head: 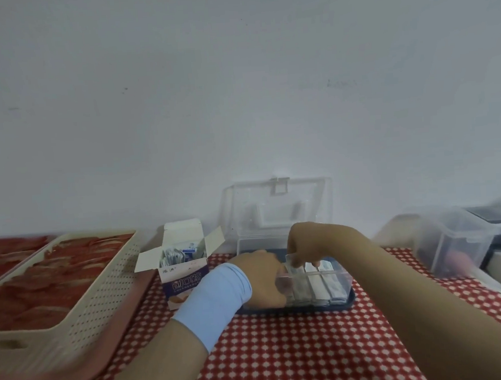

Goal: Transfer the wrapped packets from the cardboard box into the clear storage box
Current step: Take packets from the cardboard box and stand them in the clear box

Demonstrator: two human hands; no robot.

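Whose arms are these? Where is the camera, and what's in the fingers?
The camera sits on a person's head, looking down, so these are that person's own arms. The right hand pinches a small wrapped packet over the clear plastic storage box, whose lid stands open; more packets already lie inside. The left hand, with a light blue sleeve, is at that box's left side; I cannot tell whether it holds anything. The open white and purple cardboard box, with packets in it, stands to the left, by a cream perforated basket, on a red and white checked cloth.
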